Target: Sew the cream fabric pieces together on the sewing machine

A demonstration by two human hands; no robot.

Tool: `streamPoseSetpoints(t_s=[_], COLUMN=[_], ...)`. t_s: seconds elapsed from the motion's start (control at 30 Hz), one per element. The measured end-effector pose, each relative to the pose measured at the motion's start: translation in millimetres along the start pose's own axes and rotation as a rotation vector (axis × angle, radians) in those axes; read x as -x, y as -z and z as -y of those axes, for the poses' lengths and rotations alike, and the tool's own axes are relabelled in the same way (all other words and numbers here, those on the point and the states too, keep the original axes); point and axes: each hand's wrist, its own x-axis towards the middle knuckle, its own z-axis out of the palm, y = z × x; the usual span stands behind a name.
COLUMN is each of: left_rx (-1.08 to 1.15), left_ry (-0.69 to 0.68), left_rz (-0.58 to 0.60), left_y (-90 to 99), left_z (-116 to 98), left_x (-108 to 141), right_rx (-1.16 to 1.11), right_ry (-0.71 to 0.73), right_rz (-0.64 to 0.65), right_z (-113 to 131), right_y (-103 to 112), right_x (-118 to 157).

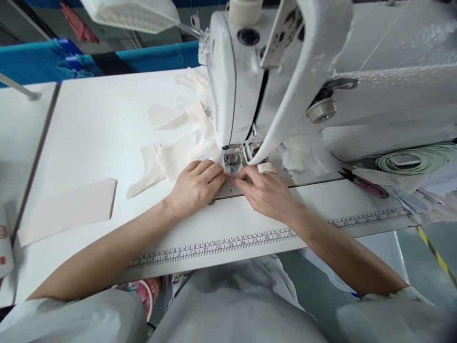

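A white sewing machine [228,71] stands before me, its presser foot [232,159] over the metal plate just beyond my fingers. My left hand [196,186] is closed, fingertips pressed on the near edge of a pale cream fabric piece [178,152] left of the foot. My right hand [266,190] is closed too, its fingertips meeting the left hand's at the fabric edge in front of the foot. Little of the cloth shows between the fingers. More cream pieces [198,83] lie loosely behind, against the machine's left side.
A flat cream fabric panel [71,209] lies on the left of the white table [117,114]. A printed ruler [228,245] runs along the front edge. Thread snips [367,186] and a coil of pale green strip [410,159] lie at right. A lamp [132,14] hangs above.
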Motion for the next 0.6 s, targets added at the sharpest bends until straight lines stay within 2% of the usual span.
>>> streamPoseSetpoints(t_s=[0.27,0.6], left_rx=[0.091,-0.001], left_ry=[0.060,-0.007], left_rz=[-0.006,-0.016], left_y=[0.2,-2.8], left_z=[2.1,1.4], left_x=[1.6,-1.5], right_rx=[-0.043,-0.038], right_ry=[-0.005,-0.006], right_rz=[0.023,0.000], right_z=[-1.8,-3.8], right_y=[0.6,0.4], right_x=[0.2,0.4])
